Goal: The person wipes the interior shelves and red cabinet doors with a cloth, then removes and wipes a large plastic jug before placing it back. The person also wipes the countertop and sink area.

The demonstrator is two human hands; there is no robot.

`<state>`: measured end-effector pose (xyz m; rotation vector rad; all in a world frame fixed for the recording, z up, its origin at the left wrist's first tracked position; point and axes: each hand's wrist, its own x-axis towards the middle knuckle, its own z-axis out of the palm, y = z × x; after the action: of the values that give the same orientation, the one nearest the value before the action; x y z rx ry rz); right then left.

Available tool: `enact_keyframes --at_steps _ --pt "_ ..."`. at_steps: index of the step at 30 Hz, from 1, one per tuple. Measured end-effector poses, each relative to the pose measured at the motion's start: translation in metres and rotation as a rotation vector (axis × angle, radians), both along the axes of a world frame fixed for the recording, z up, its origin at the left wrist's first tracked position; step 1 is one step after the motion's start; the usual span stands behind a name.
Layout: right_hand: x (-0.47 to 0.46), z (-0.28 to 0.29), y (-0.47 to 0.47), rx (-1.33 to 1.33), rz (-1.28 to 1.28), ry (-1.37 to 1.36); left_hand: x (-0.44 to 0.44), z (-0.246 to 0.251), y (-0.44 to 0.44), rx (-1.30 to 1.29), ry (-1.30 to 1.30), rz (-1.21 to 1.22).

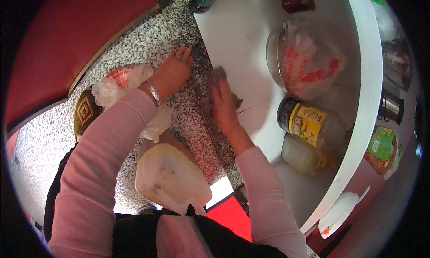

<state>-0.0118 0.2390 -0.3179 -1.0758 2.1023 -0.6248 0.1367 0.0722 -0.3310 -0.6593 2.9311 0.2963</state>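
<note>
My right hand [225,105] grips a dark, wet-looking cloth [219,73] at the edge of a white cabinet base [228,33], beside the speckled floor [134,46]. Part of the cloth shows past the hand's right side. Over the floor to the left, my left hand [174,71] reaches forward with its fingers extended and slightly apart. No object shows in it, though its palm is hidden. A clear plastic bag with red print [117,80] lies by the left wrist. Nearer my body is a large translucent plastic jug [171,177].
Inside the cabinet are a bagged round container [309,66], a black-lidded jar with a yellow label [307,122] and a pale jar [299,154]. A dark bottle [203,1] stands at the far edge. The white shelf edge [369,73] curves along the right; a red panel [84,29] borders the left.
</note>
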Motion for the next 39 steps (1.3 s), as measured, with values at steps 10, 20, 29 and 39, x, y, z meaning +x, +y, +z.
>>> enact_keyframes --at_steps 10,20,29,39 --pt "-0.129 -0.019 -0.113 -0.032 0.332 0.856 0.003 -0.008 0.003 -0.140 0.098 -0.051" --pt "-0.123 -0.012 -0.066 -0.046 0.562 0.875 0.002 0.000 0.004 -0.027 0.006 -0.002" --pt "-0.151 -0.008 -0.099 0.156 0.508 0.985 -0.010 0.004 0.009 -0.094 0.050 -0.004" --pt "-0.127 0.009 -0.098 0.317 0.603 0.889 0.000 0.001 0.006 -0.057 0.012 0.027"
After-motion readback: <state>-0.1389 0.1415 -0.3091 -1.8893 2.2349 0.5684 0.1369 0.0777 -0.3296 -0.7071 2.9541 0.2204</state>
